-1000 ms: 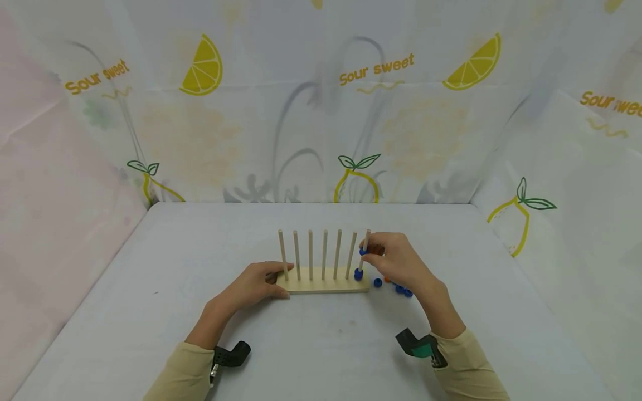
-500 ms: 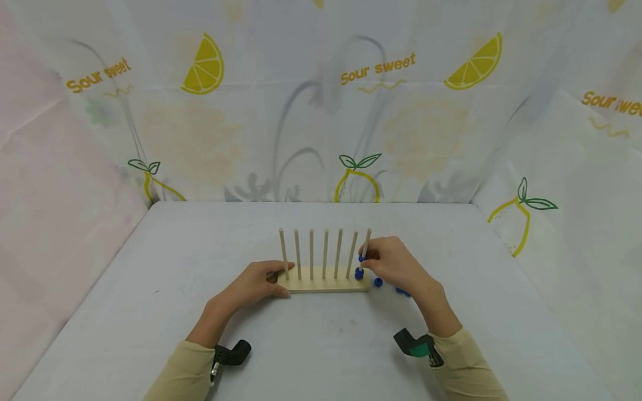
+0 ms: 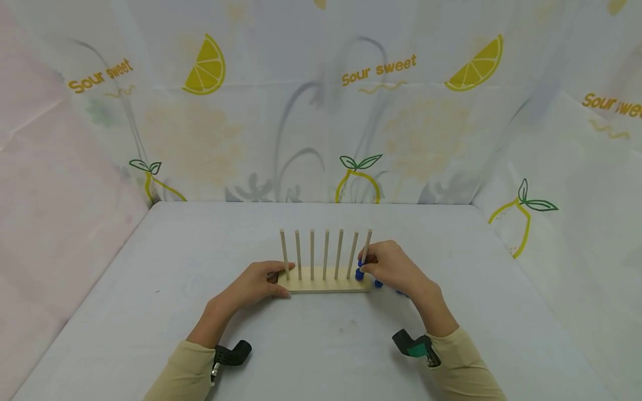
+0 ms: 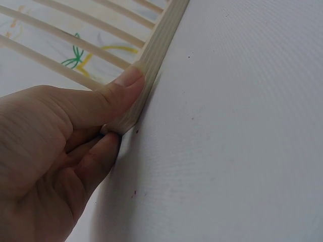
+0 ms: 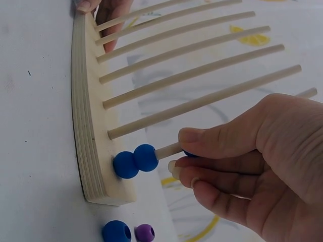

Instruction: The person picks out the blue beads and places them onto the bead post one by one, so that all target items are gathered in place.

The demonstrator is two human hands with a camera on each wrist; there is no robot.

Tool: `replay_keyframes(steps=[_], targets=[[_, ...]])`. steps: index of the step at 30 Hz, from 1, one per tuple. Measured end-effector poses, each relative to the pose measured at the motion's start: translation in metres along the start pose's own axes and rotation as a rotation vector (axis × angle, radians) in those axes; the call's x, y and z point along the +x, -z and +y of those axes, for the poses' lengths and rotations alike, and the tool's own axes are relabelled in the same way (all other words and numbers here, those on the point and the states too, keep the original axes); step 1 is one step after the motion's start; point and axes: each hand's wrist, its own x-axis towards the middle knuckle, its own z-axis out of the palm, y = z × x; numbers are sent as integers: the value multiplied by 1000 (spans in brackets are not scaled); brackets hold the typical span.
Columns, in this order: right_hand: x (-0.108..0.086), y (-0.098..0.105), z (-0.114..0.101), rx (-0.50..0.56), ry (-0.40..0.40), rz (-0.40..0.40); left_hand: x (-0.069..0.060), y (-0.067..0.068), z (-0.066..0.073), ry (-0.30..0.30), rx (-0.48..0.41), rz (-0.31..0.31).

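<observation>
A wooden peg rack stands on the table, its row of upright dowels rising from a flat base. At its left end my left hand grips the base, thumb on the front edge in the left wrist view. Two blue beads sit stacked at the foot of the rightmost dowel. Above them, on the same dowel, my right hand pinches another blue bead between thumb and fingers. Most of that bead is hidden by the thumb, and a short stretch of bare dowel shows below it.
Just right of the rack a loose blue bead lies on the white table, beside a purple bead. More blue beads are partly hidden by the right wrist. A printed curtain hangs behind the table.
My right hand has slid down the rightmost dowel with the blue bead, closer to the stacked pair. An orange bead seen earlier is now covered by the hand. The left hand stays put.
</observation>
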Motion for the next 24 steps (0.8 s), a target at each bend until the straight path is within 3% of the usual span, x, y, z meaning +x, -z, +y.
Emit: replay_keyframes(steps=[24], targets=[[5,-7,7,-24,-13,-40,0,0,-1,-5,-24,-3]])
